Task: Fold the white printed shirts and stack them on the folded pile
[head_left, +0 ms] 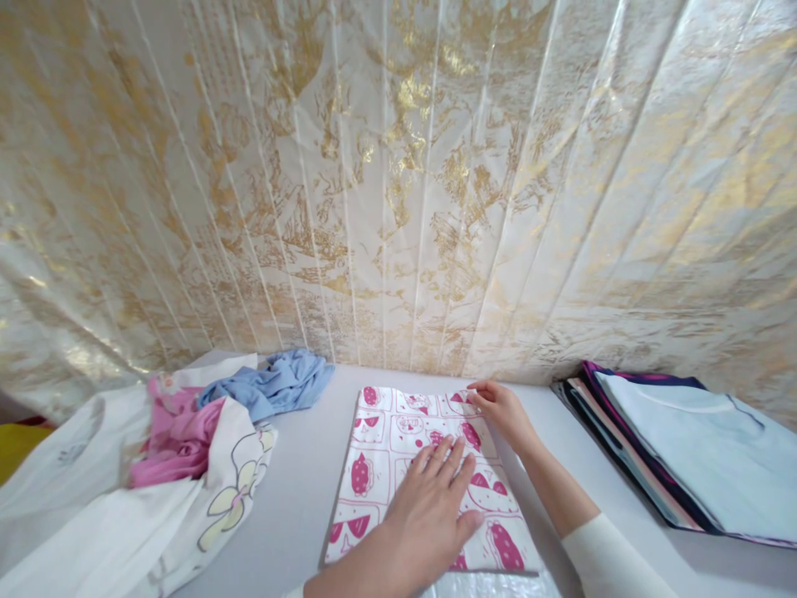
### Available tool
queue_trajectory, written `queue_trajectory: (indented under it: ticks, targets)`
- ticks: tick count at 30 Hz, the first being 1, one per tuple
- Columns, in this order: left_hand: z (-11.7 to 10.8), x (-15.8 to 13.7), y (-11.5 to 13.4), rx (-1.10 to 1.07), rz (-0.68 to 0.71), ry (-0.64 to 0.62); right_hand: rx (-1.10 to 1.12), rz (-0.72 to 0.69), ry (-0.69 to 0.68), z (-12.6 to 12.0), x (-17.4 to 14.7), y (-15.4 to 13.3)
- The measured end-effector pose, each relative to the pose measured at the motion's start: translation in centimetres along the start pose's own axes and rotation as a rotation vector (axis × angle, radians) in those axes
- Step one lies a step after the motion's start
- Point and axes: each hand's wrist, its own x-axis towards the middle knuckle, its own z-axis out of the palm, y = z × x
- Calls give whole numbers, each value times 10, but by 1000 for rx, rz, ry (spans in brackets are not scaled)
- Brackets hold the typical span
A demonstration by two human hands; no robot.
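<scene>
Backdrop: shiny wall sheeting (398, 183), white/silver base, metallic gold print, looks like landscape linework plus some columns of script-like marks. Long straight creases run top to bottom, fanning out toward sides. Surface wrinkled at lower left. Bright glare patches there and upper center, duller gold at upper left. Table (292, 490) pale grey-white, plain, smooth, far edge against sheeting. Lighting soft, source out of view.
</scene>
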Motion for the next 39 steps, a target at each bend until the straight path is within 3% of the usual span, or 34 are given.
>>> queue_trajectory:
  ticks: [8, 16, 19, 23, 29, 34, 39]
  targets:
    - [9, -1, -3, 39, 35, 63, -99, -107, 38, 5, 3, 7]
    - [4, 6, -11, 55, 44, 67, -207, -274, 102, -2, -20, -16]
    - [-5, 11, -28, 138, -14, 107, -254, -344, 9, 17, -44, -21]
    - [-20, 13, -67, 237, -160, 187, -479, -299, -94, 43, -65, -22]
    - [-30, 4, -99, 250, -295, 288, -595, -241, -139, 40, -68, -33]
    - [-29, -42, -89, 273, -597, 387, -521, -187, -164, 37, -75, -36]
    - [-32, -92, -48, 239, -592, 335, -411, -181, -185, 46, -82, -67]
